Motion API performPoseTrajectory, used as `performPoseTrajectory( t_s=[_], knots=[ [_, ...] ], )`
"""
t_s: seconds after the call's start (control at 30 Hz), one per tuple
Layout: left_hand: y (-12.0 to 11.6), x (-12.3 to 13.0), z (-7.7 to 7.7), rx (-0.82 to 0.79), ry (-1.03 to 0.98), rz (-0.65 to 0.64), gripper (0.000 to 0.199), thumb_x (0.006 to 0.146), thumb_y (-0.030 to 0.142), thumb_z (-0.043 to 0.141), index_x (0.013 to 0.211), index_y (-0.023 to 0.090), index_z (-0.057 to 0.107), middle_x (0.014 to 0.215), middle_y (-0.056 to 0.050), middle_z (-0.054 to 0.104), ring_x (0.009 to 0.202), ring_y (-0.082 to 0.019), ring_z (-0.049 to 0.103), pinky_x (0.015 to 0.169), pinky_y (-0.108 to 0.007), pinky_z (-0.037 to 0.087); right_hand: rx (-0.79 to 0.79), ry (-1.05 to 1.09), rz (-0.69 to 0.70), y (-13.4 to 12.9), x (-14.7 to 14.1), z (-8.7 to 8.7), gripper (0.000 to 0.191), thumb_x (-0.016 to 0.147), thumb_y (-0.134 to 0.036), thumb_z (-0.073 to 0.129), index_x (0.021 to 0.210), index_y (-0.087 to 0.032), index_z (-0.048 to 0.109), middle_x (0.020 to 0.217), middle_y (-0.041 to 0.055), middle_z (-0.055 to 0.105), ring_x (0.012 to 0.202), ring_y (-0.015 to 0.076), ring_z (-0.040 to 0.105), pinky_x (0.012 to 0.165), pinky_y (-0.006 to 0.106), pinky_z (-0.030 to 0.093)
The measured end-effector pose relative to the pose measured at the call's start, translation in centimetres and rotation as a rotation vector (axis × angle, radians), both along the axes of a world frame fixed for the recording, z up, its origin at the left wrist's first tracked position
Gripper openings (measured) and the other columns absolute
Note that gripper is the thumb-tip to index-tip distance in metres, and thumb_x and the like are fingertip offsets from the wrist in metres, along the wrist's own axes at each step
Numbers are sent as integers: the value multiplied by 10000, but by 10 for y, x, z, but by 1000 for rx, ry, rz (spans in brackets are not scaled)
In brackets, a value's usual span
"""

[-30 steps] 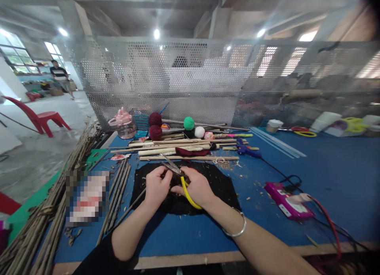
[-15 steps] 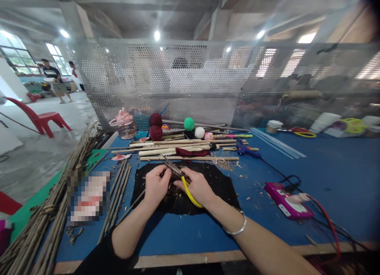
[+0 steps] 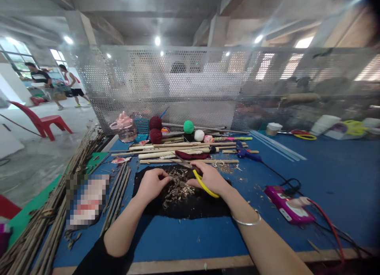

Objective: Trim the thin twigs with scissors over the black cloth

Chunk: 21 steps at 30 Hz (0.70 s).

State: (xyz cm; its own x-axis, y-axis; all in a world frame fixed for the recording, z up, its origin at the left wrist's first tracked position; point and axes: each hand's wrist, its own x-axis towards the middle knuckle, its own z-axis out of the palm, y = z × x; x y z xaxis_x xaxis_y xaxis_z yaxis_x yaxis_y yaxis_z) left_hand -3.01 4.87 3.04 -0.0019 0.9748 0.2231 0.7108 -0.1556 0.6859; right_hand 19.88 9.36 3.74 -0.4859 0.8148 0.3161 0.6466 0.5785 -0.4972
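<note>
A black cloth (image 3: 190, 207) lies on the blue table, with a pile of brown chips and shavings (image 3: 179, 186) on it. My right hand (image 3: 209, 180) is closed around yellow-handled scissors (image 3: 204, 184), whose blades point up and left beyond the pile. At the pile's left edge is my left hand (image 3: 154, 184), its thumb and fingertips close together over the cloth. Whether anything small sits between those fingertips cannot be made out. Thin cut sticks (image 3: 117, 192) lie left of the cloth.
Long bundled branches (image 3: 49, 211) line the left side. Wooden rods (image 3: 190, 162), yarn balls (image 3: 188, 127) and a pink-lidded jar (image 3: 126, 130) lie behind the cloth. A blue glue gun (image 3: 247, 153) and magenta power strip (image 3: 289, 205) are at right. Two people stand far left.
My right hand has moved right with the scissors, away from my left hand, uncovering the pile. The thin stick under my left wrist is no longer seen. The background people have shifted.
</note>
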Motion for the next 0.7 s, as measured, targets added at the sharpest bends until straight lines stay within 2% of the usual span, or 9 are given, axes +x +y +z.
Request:
performPoseTrajectory(
  t_s=[0.1,0.17,0.23,0.3,0.4,0.57,0.7],
  knots=[
    [2,-3,-4,27,37,33,273,713,420,558,818,186,650,734,-17,655,650,-145,568,624,-244,418,14,31,-106,7,2,-6,484,675,-469,617,1073,-203,547,825,35,597,698,161,532,632,257,395],
    [5,-7,-6,40,69,46,300,746,394,527,927,184,640,845,-44,666,743,-162,587,703,-260,430,30,62,-172,11,2,-14,454,690,-472,597,1049,-198,551,754,19,575,647,150,510,602,248,381],
    [9,-16,-5,29,134,68,288,763,352,506,952,183,643,923,-65,665,832,-182,590,779,-278,422,31,112,-222,15,0,-22,443,698,-487,580,1030,-196,551,713,7,562,609,142,495,585,243,376],
    [11,-29,-1,-2,196,110,271,765,325,492,929,182,654,931,-70,668,853,-191,591,799,-284,415,26,173,-268,17,-2,-30,432,704,-501,563,1005,-191,557,685,2,559,587,138,489,576,240,375],
    [11,-50,8,-109,261,132,247,738,336,503,848,184,664,863,-54,679,801,-185,598,750,-269,416,10,235,-309,17,-6,-36,416,705,-506,550,971,-186,568,655,-1,555,568,136,485,559,235,371],
    [0,-70,11,-450,297,-26,187,582,347,624,692,199,659,702,-13,674,667,-165,595,596,-230,387,-3,288,-349,14,-14,-38,423,690,-507,563,961,-182,571,614,-16,517,543,127,457,541,230,369],
    [-6,-70,8,-558,411,-82,135,523,306,650,615,206,650,634,-6,655,606,-158,574,536,-230,348,-6,289,-362,14,-15,-39,457,685,-531,564,978,-180,567,620,-16,508,555,133,464,547,236,370]
  ],
)
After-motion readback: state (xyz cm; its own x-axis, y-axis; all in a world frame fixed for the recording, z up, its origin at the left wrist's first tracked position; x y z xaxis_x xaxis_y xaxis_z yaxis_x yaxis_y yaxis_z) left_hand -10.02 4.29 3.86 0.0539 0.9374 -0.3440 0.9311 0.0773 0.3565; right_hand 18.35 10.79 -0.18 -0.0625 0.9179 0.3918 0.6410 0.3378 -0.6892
